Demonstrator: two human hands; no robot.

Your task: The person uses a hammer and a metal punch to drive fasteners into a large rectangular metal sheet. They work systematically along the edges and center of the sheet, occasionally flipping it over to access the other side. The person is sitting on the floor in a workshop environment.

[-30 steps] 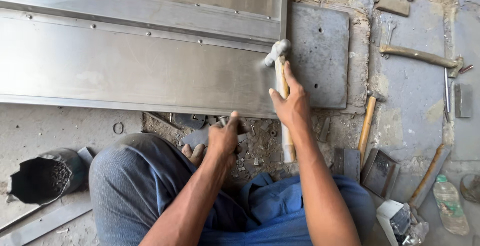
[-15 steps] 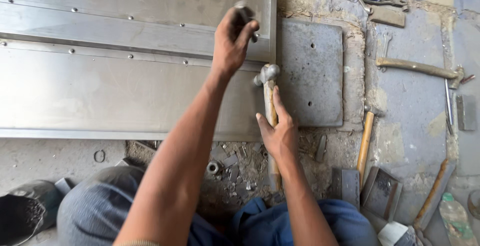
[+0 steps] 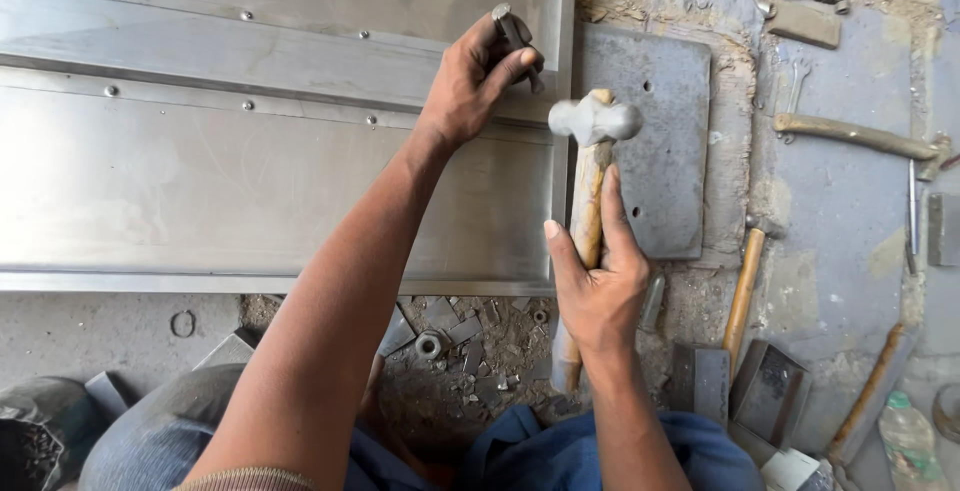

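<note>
On the floor: I see a big shiny metal sheet [image 3: 260, 171] lying flat, with small round rivets in rows.
Left hand: my left hand [image 3: 478, 76] is up on the sheet near its right edge, and its fingers are pinching a short dark metal punch [image 3: 515, 36].
Punch: it stands tilted, with its low end down on the sheet and its top end poking out above my fingers.
Right hand: my right hand [image 3: 600, 286] is closed tight around the wooden handle of a hammer [image 3: 590, 191].
Hammer: its grey metal head is up in the air, just to the right of the punch and not touching it.
Beside the sheet: a flat grey metal plate [image 3: 665, 161] with small holes lies right next to the sheet, under the hammer.
Near my knees: I see little metal bits [image 3: 450, 336] in the dirt.
Far right: more wooden-handled tools [image 3: 745, 291] lie on the ground.
</note>
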